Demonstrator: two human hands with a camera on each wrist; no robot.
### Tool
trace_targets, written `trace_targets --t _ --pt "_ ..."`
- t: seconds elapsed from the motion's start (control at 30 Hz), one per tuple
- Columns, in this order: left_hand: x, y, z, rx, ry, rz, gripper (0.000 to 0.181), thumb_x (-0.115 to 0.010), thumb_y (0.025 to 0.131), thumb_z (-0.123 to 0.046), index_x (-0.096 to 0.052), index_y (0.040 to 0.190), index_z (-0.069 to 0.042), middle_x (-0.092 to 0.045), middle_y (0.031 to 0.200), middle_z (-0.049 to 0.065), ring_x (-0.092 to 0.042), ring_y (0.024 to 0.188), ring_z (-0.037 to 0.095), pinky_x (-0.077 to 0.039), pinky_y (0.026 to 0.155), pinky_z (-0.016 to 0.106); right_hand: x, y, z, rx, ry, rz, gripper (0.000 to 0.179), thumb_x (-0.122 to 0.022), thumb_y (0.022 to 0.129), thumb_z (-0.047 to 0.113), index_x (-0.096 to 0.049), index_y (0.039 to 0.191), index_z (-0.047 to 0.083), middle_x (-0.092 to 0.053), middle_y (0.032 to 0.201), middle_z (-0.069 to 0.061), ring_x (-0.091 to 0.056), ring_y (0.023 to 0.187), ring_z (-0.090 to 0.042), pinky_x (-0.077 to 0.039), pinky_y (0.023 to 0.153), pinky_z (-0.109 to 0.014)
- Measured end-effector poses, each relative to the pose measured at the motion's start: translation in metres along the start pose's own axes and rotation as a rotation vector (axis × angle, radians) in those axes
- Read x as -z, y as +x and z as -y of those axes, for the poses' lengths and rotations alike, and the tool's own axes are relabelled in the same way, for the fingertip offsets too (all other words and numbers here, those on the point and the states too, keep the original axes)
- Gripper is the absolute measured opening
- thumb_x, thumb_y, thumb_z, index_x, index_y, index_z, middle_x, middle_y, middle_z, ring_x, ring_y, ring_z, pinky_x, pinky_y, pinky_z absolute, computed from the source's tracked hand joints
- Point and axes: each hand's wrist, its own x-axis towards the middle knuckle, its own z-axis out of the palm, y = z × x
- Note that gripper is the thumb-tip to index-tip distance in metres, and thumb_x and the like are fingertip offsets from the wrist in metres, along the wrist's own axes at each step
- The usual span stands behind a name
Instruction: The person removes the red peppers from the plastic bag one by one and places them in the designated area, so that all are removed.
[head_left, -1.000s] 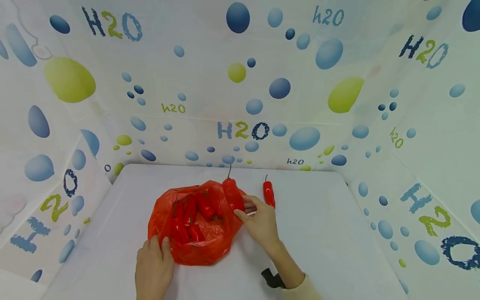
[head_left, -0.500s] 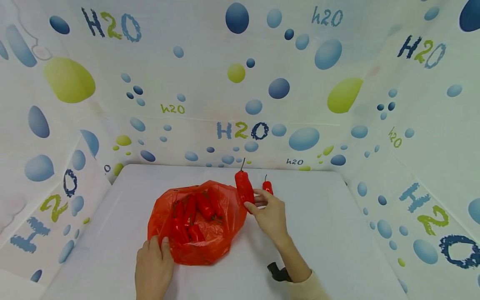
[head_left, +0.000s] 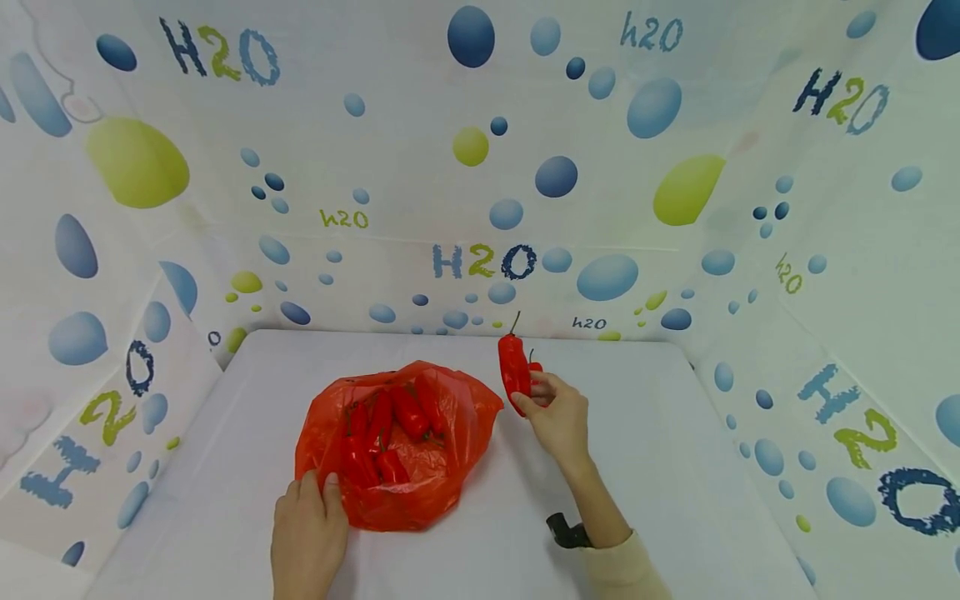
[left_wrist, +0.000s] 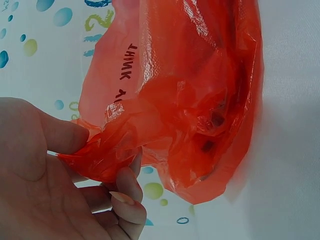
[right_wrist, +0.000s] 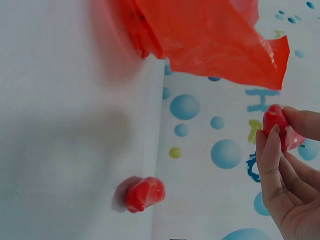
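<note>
My right hand [head_left: 558,415] pinches a red chili pepper [head_left: 513,371] by its lower end, stem pointing up, to the right of an open red plastic bag [head_left: 408,512]. In the right wrist view the fingers and thumb close round that pepper's blunt end. Several red peppers [head_left: 381,421] lie inside the bag. At the bag's near left edge, my left hand [head_left: 309,529] holds the plastic; in the left wrist view thumb and fingers pinch a gathered fold of it. Another red pepper [right_wrist: 145,194] lies on the table, partly hidden behind the right hand in the head view.
A white table [head_left: 660,492] carries everything. Behind it and at both sides stand walls of white sheeting [head_left: 405,150] with printed drops and H2O lettering. A black strap piece [head_left: 567,531] sits at the right wrist, beside a pale sleeve [head_left: 626,571].
My right hand has moved right, taking the pepper from over the bag's right rim to beside the bag, and now covers much of the lying pepper. The left hand stays put.
</note>
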Motion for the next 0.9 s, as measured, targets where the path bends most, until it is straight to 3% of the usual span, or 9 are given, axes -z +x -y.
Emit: trace_targets --t 0.57,0.9 --pt "0.000 -0.001 0.002 -0.017 -0.005 -0.017 0.043 -0.042 0.111 -0.024 -0.050 0.129 0.014 -0.055 0.112 0.033 -0.051 0.106 0.050 -0.047 0.087 0.062 0.002 0.023 -0.042 -0.112 -0.059 -0.035 0.040 -0.085 0.089 0.017 -0.073 0.123 0.001 -0.077 0.094 -0.015 -0.077 0.082 -0.028 -0.063 0.067 -0.038" --pt "0.000 -0.002 0.005 -0.040 -0.010 -0.038 0.042 -0.042 0.111 -0.024 -0.051 0.127 0.014 -0.056 0.110 0.034 -0.052 0.104 0.051 -0.046 0.084 0.062 0.004 0.034 -0.062 -0.206 -0.105 -0.015 0.041 -0.083 0.091 0.019 -0.072 0.125 0.000 -0.077 0.097 -0.016 -0.076 0.084 -0.030 -0.062 0.066 -0.039"
